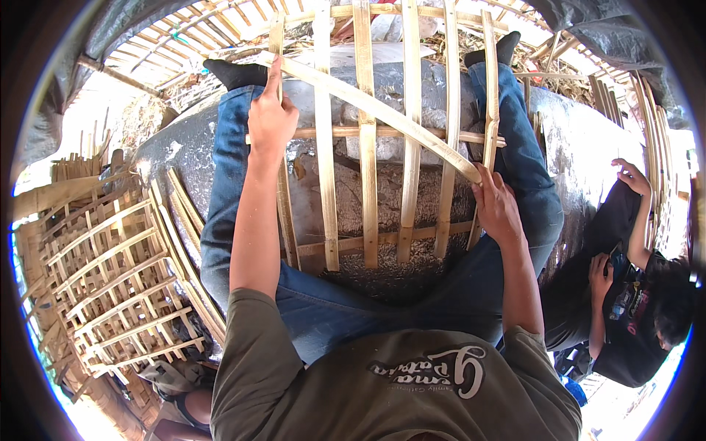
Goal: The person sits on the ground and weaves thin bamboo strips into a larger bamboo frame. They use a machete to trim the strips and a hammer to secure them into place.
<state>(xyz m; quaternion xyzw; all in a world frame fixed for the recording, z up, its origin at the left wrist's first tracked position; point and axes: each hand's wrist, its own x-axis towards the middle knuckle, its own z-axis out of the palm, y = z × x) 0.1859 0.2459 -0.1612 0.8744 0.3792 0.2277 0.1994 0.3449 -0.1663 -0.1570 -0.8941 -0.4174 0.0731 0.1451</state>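
A pale bamboo strip (375, 106) lies diagonally across a frame of upright bamboo slats (366, 184) joined by crosspieces. My left hand (272, 121) is at the frame's left edge. Its index finger stretches up to touch the strip's far left end, while the other fingers curl over the leftmost slat; what lies under them is partly hidden. At the lower right, my right hand (501, 206) is closed on the strip's near end, beside the rightmost slat. The frame rests between my spread legs, over a dark, worn, rounded surface (184, 140).
To the left lie stacked woven bamboo lattices (118, 279) and long loose strips (187, 257). Another person (625, 279) in dark clothes sits close on the right. Part of a further person (180, 419) shows at the lower left. Slatted bamboo (158, 48) and dark sheeting (121, 37) edge the far side.
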